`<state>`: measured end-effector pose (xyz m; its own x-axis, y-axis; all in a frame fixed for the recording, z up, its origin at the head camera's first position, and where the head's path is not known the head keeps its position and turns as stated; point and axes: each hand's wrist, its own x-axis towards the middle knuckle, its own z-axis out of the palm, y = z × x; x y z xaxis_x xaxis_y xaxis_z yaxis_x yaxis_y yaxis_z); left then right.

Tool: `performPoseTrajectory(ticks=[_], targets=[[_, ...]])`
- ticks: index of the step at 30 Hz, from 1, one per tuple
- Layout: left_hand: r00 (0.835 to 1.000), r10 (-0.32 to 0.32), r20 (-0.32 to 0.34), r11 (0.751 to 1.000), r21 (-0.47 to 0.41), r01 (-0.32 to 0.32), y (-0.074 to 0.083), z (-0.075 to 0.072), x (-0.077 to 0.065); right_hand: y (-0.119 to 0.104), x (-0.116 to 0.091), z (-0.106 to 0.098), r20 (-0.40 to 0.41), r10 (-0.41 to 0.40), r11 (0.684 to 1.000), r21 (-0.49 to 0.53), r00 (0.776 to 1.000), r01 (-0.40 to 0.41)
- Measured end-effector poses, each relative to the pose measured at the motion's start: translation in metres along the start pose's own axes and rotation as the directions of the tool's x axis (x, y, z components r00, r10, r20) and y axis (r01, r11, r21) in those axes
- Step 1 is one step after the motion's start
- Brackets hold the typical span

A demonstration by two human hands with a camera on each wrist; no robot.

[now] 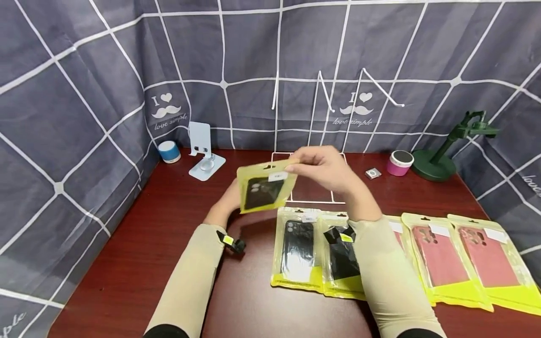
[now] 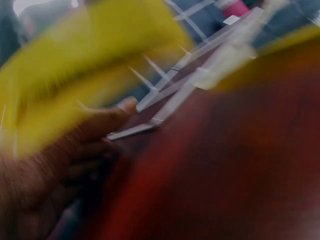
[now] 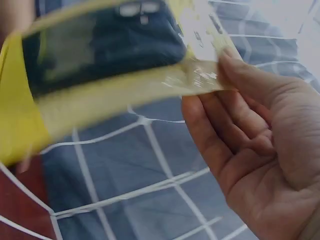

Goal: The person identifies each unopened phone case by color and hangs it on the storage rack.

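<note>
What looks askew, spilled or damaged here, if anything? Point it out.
Nothing stands out as spilled or damaged. The raised pouch tilts, but the right hand grips it near its upper corner. The other pouches lie in a row, though the right sleeve hides part of them.

Backdrop cloth (image 1: pixel 249 42), left and right: letter "I", heart sign (image 1: pixel 166 97), moustache sign (image 1: pixel 166 111), and "love simple" below. Lower-left edge: cut-off "ple". White label (image 1: pixel 277 176) on raised bag (image 1: pixel 263 193): print illegible.
</note>
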<state>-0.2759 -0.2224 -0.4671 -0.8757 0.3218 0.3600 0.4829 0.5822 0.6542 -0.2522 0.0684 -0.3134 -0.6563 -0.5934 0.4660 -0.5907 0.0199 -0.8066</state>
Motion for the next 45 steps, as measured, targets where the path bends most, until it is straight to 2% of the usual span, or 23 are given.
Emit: performPoseTrajectory(ticks=[2, 4, 6, 8, 10, 11, 13, 16, 18, 21, 27, 31, 33, 39, 45], targets=[[0.998, -0.049, 0.026, 0.996, 0.078, 0.047, 0.003, 0.011, 0.002, -0.007, -0.002, -0.007, -0.119, -0.044, 0.998, 0.027, 0.992, 0.048], [0.991, -0.115, 0.067, 0.981, 0.164, 0.102, 0.008, 0.018, 0.005, -0.012, -0.003, -0.014, -0.257, -0.083, 0.996, 0.004, 0.963, 0.087], [0.979, -0.176, 0.106, 0.971, 0.183, 0.155, 0.013, 0.022, 0.007, -0.017, -0.003, -0.019, -0.400, -0.101, 0.995, -0.035, 0.911, 0.095], [0.971, -0.194, 0.142, 0.967, 0.195, 0.165, 0.018, 0.024, 0.010, -0.020, -0.002, -0.023, -0.509, -0.106, 0.993, -0.092, 0.854, 0.069], [0.967, -0.198, 0.160, 0.966, 0.199, 0.165, 0.021, 0.026, 0.012, -0.022, -0.002, -0.025, -0.573, -0.102, 0.991, -0.131, 0.813, 0.032], [0.966, -0.198, 0.166, 0.966, 0.200, 0.164, 0.022, 0.027, 0.012, -0.023, -0.001, -0.025, -0.584, -0.113, 0.987, -0.159, 0.804, 0.023], [0.965, -0.202, 0.169, 0.963, 0.211, 0.165, 0.022, 0.029, 0.012, -0.023, 0.001, -0.023, -0.587, -0.145, 0.974, -0.227, 0.797, 0.010], [0.964, -0.214, 0.158, 0.960, 0.214, 0.178, 0.020, 0.033, 0.011, -0.020, 0.009, -0.017, -0.560, -0.256, 0.936, -0.348, 0.788, 0.057], [0.965, -0.214, 0.152, 0.961, 0.212, 0.180, 0.019, 0.035, 0.009, -0.017, 0.018, -0.012, -0.546, -0.329, 0.908, -0.408, 0.771, 0.099], [0.967, -0.205, 0.154, 0.963, 0.208, 0.171, 0.018, 0.038, 0.008, -0.014, 0.034, -0.005, -0.532, -0.394, 0.883, -0.445, 0.749, 0.149], [0.963, -0.215, 0.163, 0.961, 0.208, 0.179, 0.017, 0.040, 0.004, -0.014, 0.054, 0.006, -0.563, -0.391, 0.893, -0.425, 0.728, 0.151], [0.965, -0.224, 0.137, 0.957, 0.217, 0.191, 0.014, 0.038, 0.002, -0.016, 0.059, 0.008, -0.612, -0.338, 0.921, -0.373, 0.715, 0.116], [0.965, -0.224, 0.135, 0.958, 0.215, 0.192, 0.013, 0.037, 0.001, -0.015, 0.061, 0.008, -0.627, -0.309, 0.931, -0.352, 0.715, 0.094], [0.966, -0.216, 0.142, 0.960, 0.214, 0.183, 0.011, 0.033, 0.001, -0.004, 0.070, 0.010, -0.633, -0.253, 0.941, -0.338, 0.732, 0.032], [0.968, -0.214, 0.133, 0.959, 0.216, 0.183, 0.012, 0.028, 0.005, 0.005, 0.085, 0.008, -0.656, -0.234, 0.940, -0.342, 0.718, -0.007]])
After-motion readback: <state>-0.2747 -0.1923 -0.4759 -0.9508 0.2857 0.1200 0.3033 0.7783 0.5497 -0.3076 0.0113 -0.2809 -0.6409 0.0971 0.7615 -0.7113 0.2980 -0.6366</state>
